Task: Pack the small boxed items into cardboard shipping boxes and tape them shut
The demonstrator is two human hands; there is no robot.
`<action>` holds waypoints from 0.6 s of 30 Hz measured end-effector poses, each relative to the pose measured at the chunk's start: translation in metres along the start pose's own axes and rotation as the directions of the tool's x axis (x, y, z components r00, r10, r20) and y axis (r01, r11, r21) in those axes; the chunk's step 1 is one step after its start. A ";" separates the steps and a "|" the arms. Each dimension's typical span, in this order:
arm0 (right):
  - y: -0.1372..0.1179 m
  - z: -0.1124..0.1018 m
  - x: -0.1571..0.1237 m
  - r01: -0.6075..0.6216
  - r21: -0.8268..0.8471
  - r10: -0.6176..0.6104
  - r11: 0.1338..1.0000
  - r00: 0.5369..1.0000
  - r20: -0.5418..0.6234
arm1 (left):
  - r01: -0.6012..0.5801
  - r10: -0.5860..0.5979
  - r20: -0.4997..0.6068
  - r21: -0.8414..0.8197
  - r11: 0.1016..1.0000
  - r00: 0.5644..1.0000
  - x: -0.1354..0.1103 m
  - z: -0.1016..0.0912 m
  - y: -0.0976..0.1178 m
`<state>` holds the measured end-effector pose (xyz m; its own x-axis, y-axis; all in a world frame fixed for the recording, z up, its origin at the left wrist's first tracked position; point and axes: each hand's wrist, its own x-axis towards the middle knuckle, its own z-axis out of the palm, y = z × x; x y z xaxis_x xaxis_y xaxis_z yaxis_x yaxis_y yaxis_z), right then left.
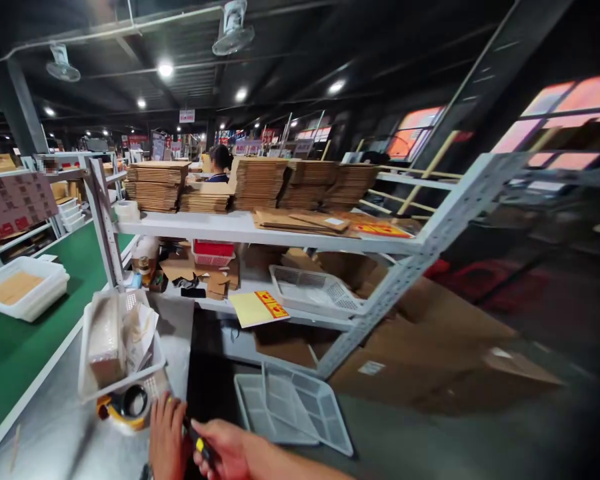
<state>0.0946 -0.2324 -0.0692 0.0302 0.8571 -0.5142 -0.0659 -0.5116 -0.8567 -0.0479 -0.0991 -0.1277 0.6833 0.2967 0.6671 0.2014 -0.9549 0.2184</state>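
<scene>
My right hand [225, 448] is closed round a slim black-and-yellow tool [203, 448] that looks like a utility knife. Beside it, my left hand [167, 433] has its fingers stretched out over the metal table's edge, close to the tool's far end; whether they touch is unclear. A tape dispenser [125, 408] with an orange-yellow frame lies just left of my left hand. Behind it, a white plastic basket [84, 373] holds a wrapped box [105, 333] and some crumpled paper [141, 330].
A green conveyor belt [80, 257] runs along the left, carrying a white tray [30, 307]. Ahead, a metal shelf [220, 230] bears stacked flat cardboard [260, 183]. Grey plastic trays [295, 413] lie low to the right, near large cardboard boxes [430, 353]. A person [221, 163] is beyond the shelf.
</scene>
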 end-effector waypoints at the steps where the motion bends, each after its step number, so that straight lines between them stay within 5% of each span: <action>1: 0.004 -0.001 0.000 -0.029 0.074 0.027 0.997 0.999 0.030 | 0.040 -0.041 0.023 0.014 0.999 0.999 -0.001 0.003 0.000; 5: 0.012 -0.005 0.010 -0.089 0.210 0.064 0.974 0.991 0.121 | 0.178 -0.177 0.071 -0.006 0.984 0.982 0.001 0.002 -0.006; 9: 0.003 -0.034 0.029 -0.077 0.510 0.101 0.857 0.995 -0.019 | 0.258 -0.255 0.054 -0.059 0.964 0.965 0.030 -0.016 -0.027; 13: -0.022 -0.102 0.055 0.003 0.734 0.294 0.679 0.915 -0.275 | 0.346 -0.347 -0.119 -0.033 0.938 0.930 0.079 -0.059 -0.072; 18: -0.060 -0.203 0.113 0.094 0.546 0.214 0.833 0.854 -0.473 | 0.576 -0.529 -0.233 0.248 0.779 0.816 0.135 -0.098 -0.142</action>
<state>0.3046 -0.1173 -0.0838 0.4840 0.5947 -0.6420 -0.5962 -0.3130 -0.7394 -0.0528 0.0784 0.0011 0.2873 0.7508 0.5948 0.7247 -0.5765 0.3776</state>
